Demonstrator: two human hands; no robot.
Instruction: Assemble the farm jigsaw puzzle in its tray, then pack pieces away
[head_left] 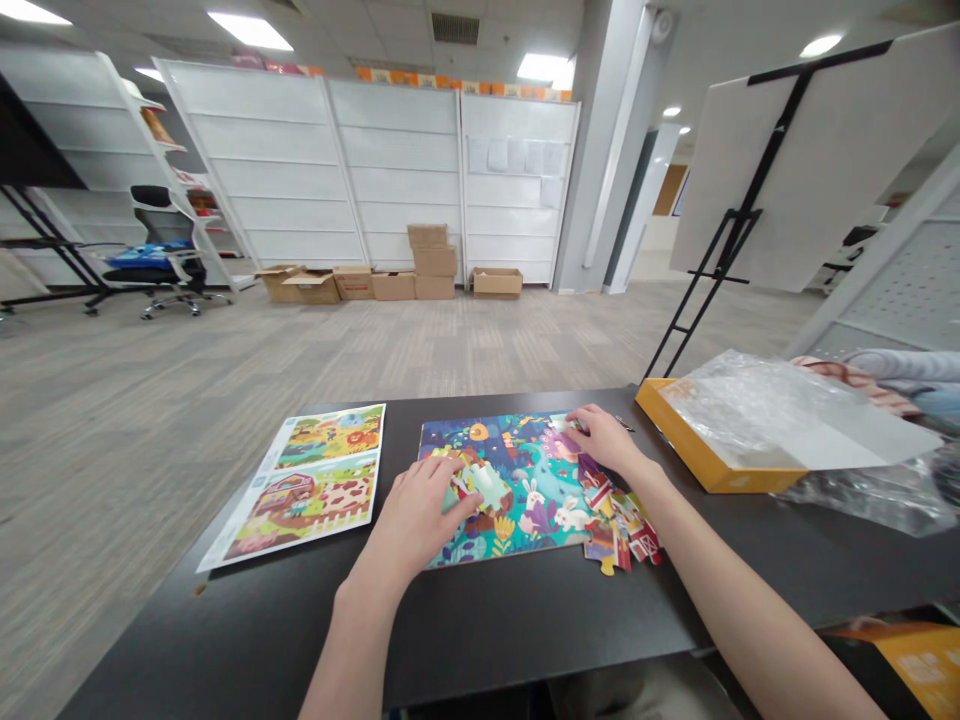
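Your left hand [420,505] curves over some puzzle pieces [493,488] on the left part of the rabbit picture board [544,465], which lies toward the far edge of the black table [480,630]; I can't tell whether it grips them. Your right hand [604,437] bends at the board's far right corner, its grip also unclear. Loose pieces [619,532] heap by the board's right edge.
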